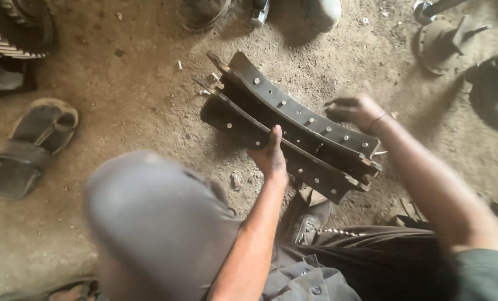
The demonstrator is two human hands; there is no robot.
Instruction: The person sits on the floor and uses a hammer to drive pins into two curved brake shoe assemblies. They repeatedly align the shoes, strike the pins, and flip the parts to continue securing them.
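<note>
A dark, curved brake shoe (293, 125) with two ribs and rows of pale rivets rests tilted on the dirt floor in front of me. My left hand (271, 156) grips its near rim, thumb over the edge. My right hand (353, 110) is blurred and hovers at the far right edge of the brake shoe, fingers bent, with nothing visible in it. Whether it touches the metal I cannot tell. My grey-trousered knee (154, 217) fills the lower left.
A worn sandal (31, 146) lies at left and a toothed gear (12, 30) at top left. Another person's shoes (204, 12) stand at the top edge. A metal hub part (445, 40) and a dark object (494, 89) sit at right. Small bolts (236, 181) dot the floor.
</note>
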